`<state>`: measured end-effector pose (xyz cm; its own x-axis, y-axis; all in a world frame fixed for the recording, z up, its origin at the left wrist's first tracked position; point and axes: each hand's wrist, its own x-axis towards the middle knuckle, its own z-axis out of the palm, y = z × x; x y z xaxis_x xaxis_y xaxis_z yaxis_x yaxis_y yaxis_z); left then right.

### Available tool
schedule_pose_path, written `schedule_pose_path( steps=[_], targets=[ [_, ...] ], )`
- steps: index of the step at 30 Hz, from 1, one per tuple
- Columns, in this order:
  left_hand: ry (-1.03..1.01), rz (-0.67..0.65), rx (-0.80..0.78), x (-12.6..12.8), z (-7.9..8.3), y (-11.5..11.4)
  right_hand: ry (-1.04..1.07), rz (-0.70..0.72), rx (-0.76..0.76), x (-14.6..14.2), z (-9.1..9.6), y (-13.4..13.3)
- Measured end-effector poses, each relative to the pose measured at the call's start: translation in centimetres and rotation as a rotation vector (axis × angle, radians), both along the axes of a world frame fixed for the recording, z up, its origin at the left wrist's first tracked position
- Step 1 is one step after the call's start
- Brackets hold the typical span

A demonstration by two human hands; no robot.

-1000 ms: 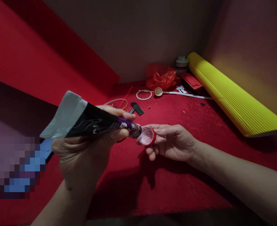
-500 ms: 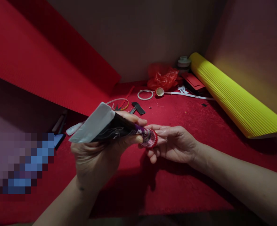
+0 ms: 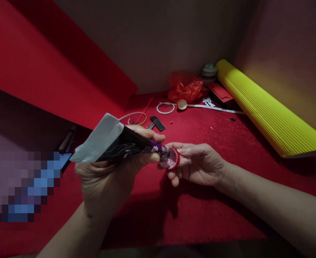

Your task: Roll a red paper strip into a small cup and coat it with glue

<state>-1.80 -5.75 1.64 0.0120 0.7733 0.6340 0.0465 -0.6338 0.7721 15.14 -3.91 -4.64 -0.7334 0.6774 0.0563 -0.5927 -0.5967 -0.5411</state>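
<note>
My left hand (image 3: 112, 179) is closed round a squeeze tube (image 3: 131, 145), black and purple with a flat whitish tail end. The tube lies tilted, its narrow tip pointing right into a small round cup-like piece (image 3: 175, 159) with a red rim and a pale, ridged inside. Fingers and thumb of my right hand (image 3: 201, 163) pinch that piece by its far side. Whether the tip touches its inner wall, I cannot tell.
A large red corrugated sheet (image 3: 53, 71) slants in at the left, and a yellow corrugated roll (image 3: 268, 111) leans at the right. Behind my hands lie a red plastic bag (image 3: 186, 87), a coiled white strip (image 3: 166, 108), a small round piece (image 3: 182, 104) and black scraps (image 3: 158, 123).
My left hand and the tube have shifted slightly left, showing more of the cup-like piece's inside. My right hand has stayed nearly still.
</note>
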Motion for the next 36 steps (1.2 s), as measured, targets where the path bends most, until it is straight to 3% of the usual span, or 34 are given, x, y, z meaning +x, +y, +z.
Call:
schedule_pose_path(
  steps=[7, 28, 36],
  targets=[
    [-0.029, -0.103, 0.000, -0.2, -0.1, 0.1, 0.000, -0.002, -0.005, -0.1, 0.2, -0.1],
    [0.066, 0.017, 0.094, -0.8, 0.1, 0.6, -0.024, -0.037, -0.031, 0.1, -0.1, 0.1],
    [0.049, -0.008, 0.063, -0.8, 0.1, 0.6, -0.035, -0.031, -0.044, 0.0, 0.0, 0.1]
  ],
)
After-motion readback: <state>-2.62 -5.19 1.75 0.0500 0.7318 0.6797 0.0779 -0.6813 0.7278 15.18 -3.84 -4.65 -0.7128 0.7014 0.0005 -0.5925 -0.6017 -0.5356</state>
